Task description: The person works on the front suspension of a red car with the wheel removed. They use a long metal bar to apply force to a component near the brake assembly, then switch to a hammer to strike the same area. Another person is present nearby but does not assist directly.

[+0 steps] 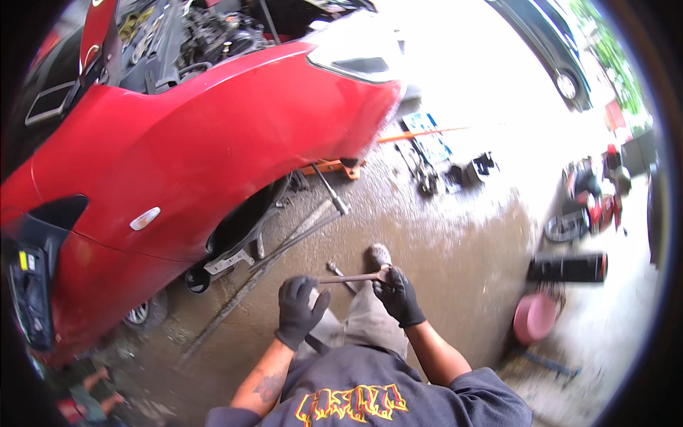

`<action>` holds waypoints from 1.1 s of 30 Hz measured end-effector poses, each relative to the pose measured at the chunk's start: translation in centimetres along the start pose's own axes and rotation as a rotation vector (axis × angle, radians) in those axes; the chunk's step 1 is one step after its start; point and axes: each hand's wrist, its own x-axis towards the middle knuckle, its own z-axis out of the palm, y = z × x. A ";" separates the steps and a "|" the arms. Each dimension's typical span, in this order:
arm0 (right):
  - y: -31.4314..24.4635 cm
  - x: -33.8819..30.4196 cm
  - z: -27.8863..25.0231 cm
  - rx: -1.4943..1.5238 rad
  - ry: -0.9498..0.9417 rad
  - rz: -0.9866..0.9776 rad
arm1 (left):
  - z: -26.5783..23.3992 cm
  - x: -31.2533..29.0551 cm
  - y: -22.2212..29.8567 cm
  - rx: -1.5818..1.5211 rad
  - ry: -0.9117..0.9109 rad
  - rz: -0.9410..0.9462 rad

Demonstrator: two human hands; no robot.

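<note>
In front of my waist, a thin brownish metal bar [348, 278] lies level between my two black-gloved hands. My right hand [400, 297] is closed around its right end, which looks a little wider. At the left end, the fingers of my left hand [295, 307] curl against the bar while the thumb stands away from it. Below the bar, a small metal tool [334, 269] shows by my legs, partly hidden behind it. The red car's fender [178, 156] rises ahead and to the left, above an open wheel arch with bare suspension parts [231, 261].
Long metal bars [284, 245] lie on the wet floor beside the car. An orange jack [348, 169] sits under its front. Loose car parts [427, 178] lie beyond. To the right are a motorcycle [594, 206], a black box [568, 267] and a pink tub [533, 318]. Another person [92, 398] is at lower left.
</note>
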 end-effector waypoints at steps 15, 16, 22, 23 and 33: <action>20.0 31.9 12.4 0.987 -0.209 0.123 | 37.3 8.0 -23.1 -1.487 -0.162 -0.498; 19.5 32.8 12.9 1.199 -0.236 0.188 | 37.5 8.6 -23.2 -1.458 -0.149 -0.444; 20.7 37.0 15.6 1.106 -0.300 -0.054 | 40.6 12.4 -23.3 -1.387 0.035 -0.151; 21.1 37.7 15.9 1.005 -0.251 -0.122 | 40.7 12.8 -23.2 -1.555 0.030 -0.223; 15.2 44.6 19.8 -0.243 0.336 -0.909 | 40.8 12.7 -22.0 -1.711 0.156 -0.346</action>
